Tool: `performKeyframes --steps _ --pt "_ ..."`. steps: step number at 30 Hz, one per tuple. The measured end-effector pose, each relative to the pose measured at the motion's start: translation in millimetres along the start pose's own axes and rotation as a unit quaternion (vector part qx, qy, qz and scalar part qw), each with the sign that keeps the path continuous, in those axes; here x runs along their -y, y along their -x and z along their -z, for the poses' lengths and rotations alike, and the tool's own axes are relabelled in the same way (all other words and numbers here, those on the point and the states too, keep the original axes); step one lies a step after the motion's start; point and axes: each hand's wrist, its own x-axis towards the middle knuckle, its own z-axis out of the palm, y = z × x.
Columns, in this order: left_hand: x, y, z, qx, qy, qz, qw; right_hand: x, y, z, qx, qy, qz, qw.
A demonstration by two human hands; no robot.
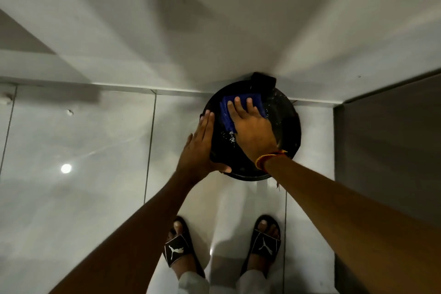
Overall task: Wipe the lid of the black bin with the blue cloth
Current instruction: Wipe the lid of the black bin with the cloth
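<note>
Right hand (250, 126) lies flat, fingers spread, pressing the blue cloth (229, 114) onto the far-left part of the lid (284, 122) of the black bin (248, 175); nothing is gripped, the palm simply bears down. Left hand (200, 148) is open wide, fingers straight along the lid's left rim and thumb hooked over the near edge, steadying the bin. White crumbs (232, 137) sit just beside the cloth's near corner, with finer specks scattered on the right side. The bin stands on a glossy tiled floor (95, 150), against the far wall, with the person's sandalled feet (179, 248) near. Wiping appears underway. Good practice: keep the palm flat, sweep across toward the unwiped right side, and gather the crumbs rather than scatter them.
</note>
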Motion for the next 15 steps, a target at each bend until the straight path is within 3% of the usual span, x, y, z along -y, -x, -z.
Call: performKeyframes --steps 9,15 --pt "-2.0 0.3 -1.9 0.009 -0.017 0.008 1.000 8.4 25.3 -38.8 -0.013 0.077 0.103 0.992" --pt "-0.8 2.4 -3.3 0.006 -0.040 0.012 0.999 -16.6 66.7 -67.9 -0.085 0.098 0.186 0.974"
